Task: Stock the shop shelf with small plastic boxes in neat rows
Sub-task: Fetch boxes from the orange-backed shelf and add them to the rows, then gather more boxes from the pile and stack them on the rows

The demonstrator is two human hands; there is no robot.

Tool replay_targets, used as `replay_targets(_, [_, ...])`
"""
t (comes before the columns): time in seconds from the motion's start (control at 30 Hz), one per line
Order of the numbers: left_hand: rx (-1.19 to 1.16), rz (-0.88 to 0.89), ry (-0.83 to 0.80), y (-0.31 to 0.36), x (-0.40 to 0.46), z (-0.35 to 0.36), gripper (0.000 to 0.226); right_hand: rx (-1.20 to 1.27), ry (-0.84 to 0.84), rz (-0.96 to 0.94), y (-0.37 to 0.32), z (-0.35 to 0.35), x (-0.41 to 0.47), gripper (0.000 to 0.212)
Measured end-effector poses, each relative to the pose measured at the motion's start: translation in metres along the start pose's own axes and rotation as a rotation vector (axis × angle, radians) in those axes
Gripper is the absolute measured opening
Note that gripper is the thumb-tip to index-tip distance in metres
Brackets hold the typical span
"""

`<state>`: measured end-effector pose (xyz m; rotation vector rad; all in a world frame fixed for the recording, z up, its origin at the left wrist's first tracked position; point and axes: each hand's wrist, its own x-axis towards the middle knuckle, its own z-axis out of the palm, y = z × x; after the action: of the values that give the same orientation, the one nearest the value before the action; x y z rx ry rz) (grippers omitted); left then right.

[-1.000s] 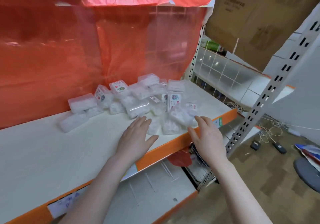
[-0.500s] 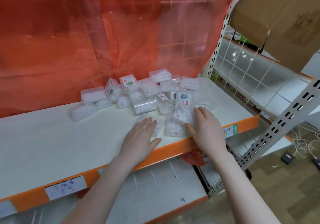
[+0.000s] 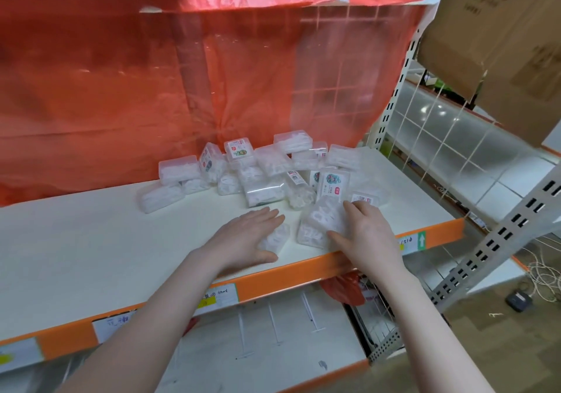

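Translucent plastic boxes (image 3: 264,191), matt shelf (image 3: 91,256)

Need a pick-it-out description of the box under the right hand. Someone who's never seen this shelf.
Start at the white shelf with the orange front lip, backed by red plastic sheet. A jumble of clear boxes sits right of centre. The target box lies nearest the front edge, apart from the heap, with the right hand touching it; the left hand covers a smaller one beside it.
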<state>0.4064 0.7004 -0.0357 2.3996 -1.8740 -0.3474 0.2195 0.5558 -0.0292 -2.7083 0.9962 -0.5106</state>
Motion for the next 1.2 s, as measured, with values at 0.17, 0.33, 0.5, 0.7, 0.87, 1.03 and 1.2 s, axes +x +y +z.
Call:
replay_targets(0.17, [-0.009, -0.002, -0.027, -0.005, 0.006, -0.008, 0.080, 0.025, -0.031, -0.010, -0.003, 0.003, 0.009, 0.043])
replay_targets(0.33, [0.017, -0.042, 0.034, -0.007, 0.003, -0.008, 0.076, 0.045, -0.048, 0.024, -0.005, 0.007, 0.017, 0.040])
replay_targets(0.5, [-0.028, -0.117, 0.121, -0.008, -0.002, 0.001, 0.074, 0.065, -0.044, 0.040, -0.005, 0.010, 0.021, 0.048])
replay_targets(0.7, [-0.101, -0.141, 0.204, -0.016, -0.014, 0.003, 0.073, 0.115, -0.009, 0.049, -0.009, 0.011, 0.013, 0.054])
replay_targets(0.87, [-0.161, -0.149, 0.313, -0.027, -0.042, -0.008, 0.073, 0.151, 0.007, 0.003, -0.033, 0.008, 0.004, 0.055])
replay_targets(1.03, [-0.158, -0.188, 0.382, -0.054, -0.093, -0.024, 0.074, 0.180, -0.018, -0.097, -0.090, 0.014, -0.006, 0.058])
replay_targets(1.2, [-0.142, -0.283, 0.453, -0.101, -0.183, -0.032, 0.074, 0.184, -0.040, -0.212, -0.180, 0.032, -0.027, 0.061])
